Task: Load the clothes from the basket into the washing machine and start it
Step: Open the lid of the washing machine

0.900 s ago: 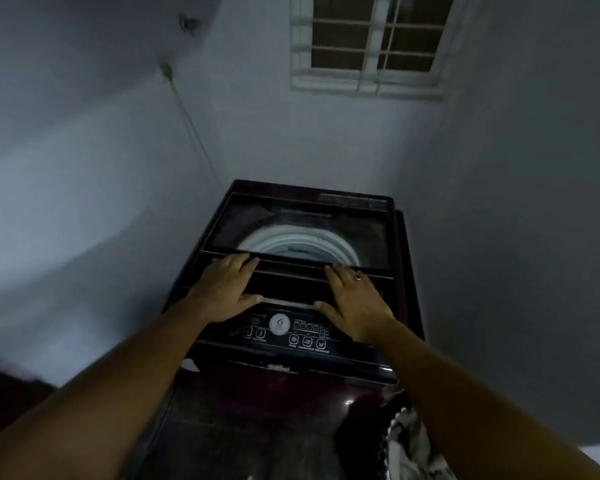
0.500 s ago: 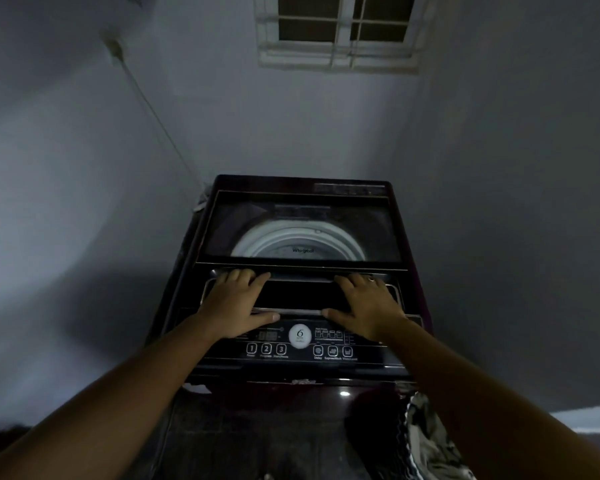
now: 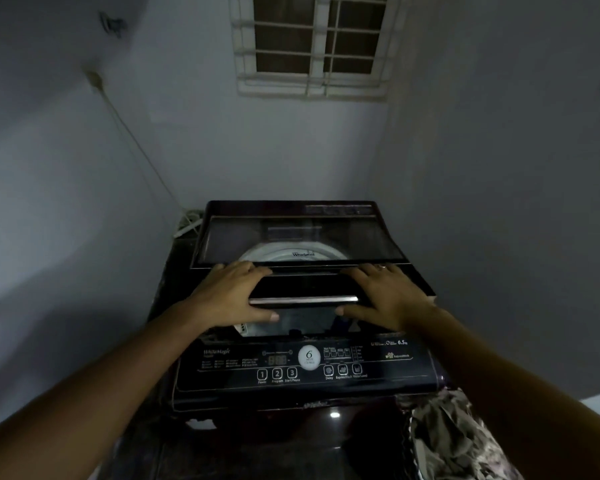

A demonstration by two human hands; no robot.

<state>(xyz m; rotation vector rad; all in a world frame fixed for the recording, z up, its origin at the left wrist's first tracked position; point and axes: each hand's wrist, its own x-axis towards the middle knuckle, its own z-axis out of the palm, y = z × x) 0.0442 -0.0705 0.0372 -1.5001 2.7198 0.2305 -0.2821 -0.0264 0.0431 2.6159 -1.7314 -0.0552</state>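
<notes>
A dark top-load washing machine (image 3: pixel 194 372) stands in the corner, its control panel (image 3: pixel 378 362) facing me. Its folding glass lid (image 3: pixel 302 237) is raised a little at the front, and part of the drum shows in the gap below. My left hand (image 3: pixel 227 294) grips the lid's front section at the left, fingers on top and thumb under the edge. My right hand (image 3: pixel 387 296) grips it the same way at the right. The silver handle strip (image 3: pixel 302 300) lies between them. At the bottom right, the basket (image 3: pixel 413 434) holds crumpled clothes (image 3: pixel 461 441).
Walls close in on the left, back and right of the machine. A barred window (image 3: pixel 312 46) sits high on the back wall. A cable (image 3: pixel 136 140) runs down the left wall to a white strip (image 3: pixel 187 226) behind the machine.
The lid lay flat before. Both hands have lifted its front edge, folding it upward, and a gap over the drum has opened. The camera has come closer.
</notes>
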